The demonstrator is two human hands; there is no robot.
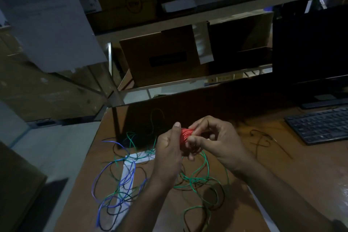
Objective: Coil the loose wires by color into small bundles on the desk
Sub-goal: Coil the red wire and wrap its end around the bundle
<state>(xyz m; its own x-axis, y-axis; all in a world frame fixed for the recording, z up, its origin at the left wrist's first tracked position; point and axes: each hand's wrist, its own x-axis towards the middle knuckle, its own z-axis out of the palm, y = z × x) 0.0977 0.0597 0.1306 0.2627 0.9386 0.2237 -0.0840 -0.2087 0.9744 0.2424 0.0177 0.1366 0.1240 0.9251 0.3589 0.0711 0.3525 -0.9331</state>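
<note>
A tight coil of red wire is held above the brown desk between both hands. My left hand grips it from the left, thumb raised. My right hand pinches the coil's right side with its fingertips. Under and around the hands lies a tangle of loose wires: blue wire at the left, green wire in the middle, thin black wire mixed through them. Another black wire lies apart to the right.
A dark keyboard and a monitor stand at the right rear of the desk. White tape strips mark the desk under the wires. Shelves with cardboard boxes rise behind. The desk's left edge drops to the floor.
</note>
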